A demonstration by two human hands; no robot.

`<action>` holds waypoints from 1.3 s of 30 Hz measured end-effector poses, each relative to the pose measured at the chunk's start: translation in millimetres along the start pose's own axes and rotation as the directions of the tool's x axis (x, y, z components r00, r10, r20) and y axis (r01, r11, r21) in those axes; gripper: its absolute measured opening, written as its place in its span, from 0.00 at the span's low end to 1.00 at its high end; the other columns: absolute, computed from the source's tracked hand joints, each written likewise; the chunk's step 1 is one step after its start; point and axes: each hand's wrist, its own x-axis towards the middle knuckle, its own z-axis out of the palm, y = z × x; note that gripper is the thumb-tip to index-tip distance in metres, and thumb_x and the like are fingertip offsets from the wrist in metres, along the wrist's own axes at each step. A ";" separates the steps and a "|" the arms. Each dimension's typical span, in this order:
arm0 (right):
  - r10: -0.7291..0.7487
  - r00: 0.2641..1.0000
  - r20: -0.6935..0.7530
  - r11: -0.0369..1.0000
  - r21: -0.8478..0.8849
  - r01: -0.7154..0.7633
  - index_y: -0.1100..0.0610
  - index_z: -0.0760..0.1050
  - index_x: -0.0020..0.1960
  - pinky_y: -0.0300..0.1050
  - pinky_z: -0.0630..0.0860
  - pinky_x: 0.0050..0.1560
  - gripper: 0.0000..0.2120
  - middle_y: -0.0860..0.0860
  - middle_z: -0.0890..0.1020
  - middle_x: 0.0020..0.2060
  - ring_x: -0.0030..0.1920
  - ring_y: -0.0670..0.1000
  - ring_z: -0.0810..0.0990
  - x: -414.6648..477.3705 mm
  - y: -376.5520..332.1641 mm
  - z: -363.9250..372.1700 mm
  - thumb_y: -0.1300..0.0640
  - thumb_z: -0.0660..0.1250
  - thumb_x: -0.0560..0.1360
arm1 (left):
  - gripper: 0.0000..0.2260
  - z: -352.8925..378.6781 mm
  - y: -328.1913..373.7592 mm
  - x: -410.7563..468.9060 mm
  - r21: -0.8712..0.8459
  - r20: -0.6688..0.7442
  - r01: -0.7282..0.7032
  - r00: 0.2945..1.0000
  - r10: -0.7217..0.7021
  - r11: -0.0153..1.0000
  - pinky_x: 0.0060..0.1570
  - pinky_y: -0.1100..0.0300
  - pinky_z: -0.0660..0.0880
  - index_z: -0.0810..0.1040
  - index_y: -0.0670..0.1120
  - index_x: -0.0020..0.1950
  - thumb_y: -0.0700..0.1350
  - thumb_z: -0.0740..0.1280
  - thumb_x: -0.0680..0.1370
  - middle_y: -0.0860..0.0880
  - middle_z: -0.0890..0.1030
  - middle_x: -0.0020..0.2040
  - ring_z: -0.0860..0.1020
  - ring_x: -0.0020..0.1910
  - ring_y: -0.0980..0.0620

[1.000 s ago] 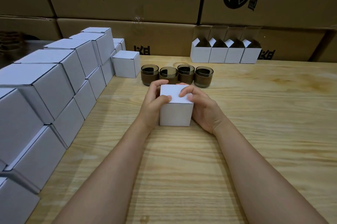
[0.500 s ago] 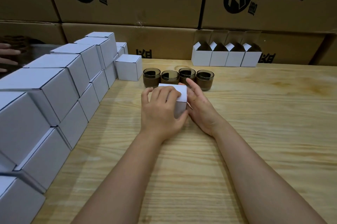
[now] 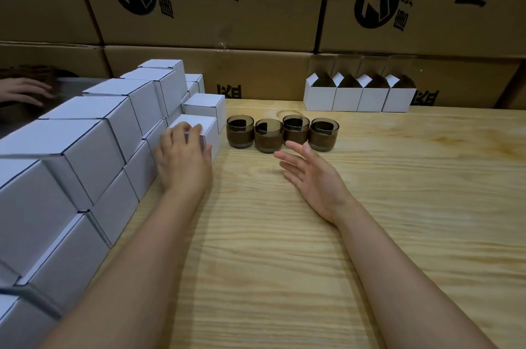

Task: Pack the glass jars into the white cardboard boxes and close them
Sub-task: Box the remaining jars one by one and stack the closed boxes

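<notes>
— Where's the closed box (image 3: 210,132)?
— At the left, against the white stack (image 3: 94,135). The left hand (image 3: 182,161) grips it, fingers curled over its top.
— The other hand?
— The right hand (image 3: 310,175) is spread wide and holds nothing, just before four glass jars (image 3: 281,132). Right of them the wooden table (image 3: 412,206) shows broad plain grain. Four open boxes (image 3: 358,98) line its back edge.
— Any writing?
— Black logos on the brown cartons (image 3: 216,1), seemingly upside down and unreadable.
</notes>
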 end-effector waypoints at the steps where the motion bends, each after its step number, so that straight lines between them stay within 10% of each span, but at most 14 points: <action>1: 0.002 1.000 0.000 1.000 0.004 -0.002 0.55 0.66 0.70 0.53 0.63 0.72 0.31 0.54 0.78 0.62 0.68 0.54 0.70 0.6 0.3 -0.3 0.41 0.59 0.71 | 0.20 2.4 -1.7 6.0 0.018 0.028 -0.015 1.000 0.015 1.000 0.65 0.47 0.59 0.69 0.49 0.71 0.49 0.63 0.79 0.47 0.67 0.70 0.60 0.68 0.44; 14: 0.024 1.000 0.005 0.999 0.026 -0.024 0.56 0.66 0.70 0.52 0.63 0.72 0.31 0.57 0.77 0.62 0.67 0.55 0.71 2.1 0.1 -0.8 0.43 0.60 0.70 | 0.31 -0.1 10.8 49.9 0.127 0.333 -0.018 0.943 -0.026 0.992 0.70 0.48 0.55 0.48 0.49 0.79 0.45 0.60 0.79 0.48 0.56 0.77 0.53 0.75 0.46; 19: 0.029 1.000 -0.005 0.999 0.018 -0.029 0.56 0.66 0.70 0.52 0.64 0.72 0.31 0.56 0.78 0.62 0.66 0.54 0.72 1.3 -0.7 -0.1 0.44 0.61 0.70 | 0.21 -10.3 35.0 10.8 -0.331 -0.016 0.043 0.999 -0.052 0.943 0.59 0.48 0.67 0.70 0.47 0.69 0.41 0.62 0.76 0.45 0.74 0.61 0.70 0.62 0.43; 22: 0.021 1.000 -0.009 1.000 0.005 -0.021 0.55 0.68 0.68 0.52 0.64 0.71 0.27 0.56 0.78 0.61 0.66 0.54 0.72 0.1 -0.7 0.6 0.46 0.61 0.71 | 0.10 -5.9 41.9 -19.3 -0.440 0.085 0.174 0.985 -0.152 0.881 0.43 0.55 0.70 0.75 0.49 0.57 0.43 0.62 0.77 0.53 0.76 0.43 0.75 0.45 0.47; 26: 0.002 1.000 -0.024 0.999 -0.043 -0.003 0.53 0.71 0.64 0.52 0.65 0.71 0.16 0.56 0.78 0.61 0.66 0.54 0.72 -1.5 -0.4 2.6 0.52 0.60 0.77 | 0.09 6.4 31.8 -31.6 -0.322 0.286 0.257 0.944 -0.165 0.911 0.42 0.56 0.70 0.79 0.49 0.53 0.41 0.61 0.77 0.48 0.80 0.46 0.76 0.45 0.46; 34: -0.425 0.780 -0.459 0.903 -0.278 0.329 0.51 0.81 0.44 0.40 0.76 0.48 0.13 0.48 0.83 0.39 0.44 0.46 0.81 23.2 -49.6 -23.3 0.57 0.59 0.80 | 0.07 7.6 32.8 -27.7 -0.269 0.331 0.215 0.936 -0.119 0.939 0.40 0.57 0.66 0.79 0.50 0.50 0.45 0.63 0.76 0.52 0.78 0.44 0.73 0.44 0.49; 39: -0.405 0.815 -0.414 0.729 -0.684 0.015 0.53 0.80 0.47 0.39 0.70 0.46 0.10 0.44 0.80 0.46 0.48 0.45 0.76 89.9 -85.3 -73.1 0.56 0.59 0.78 | 0.06 8.9 38.7 -28.1 -0.130 0.309 0.082 0.950 -0.038 0.988 0.41 0.54 0.71 0.76 0.51 0.52 0.48 0.62 0.77 0.50 0.77 0.46 0.76 0.48 0.45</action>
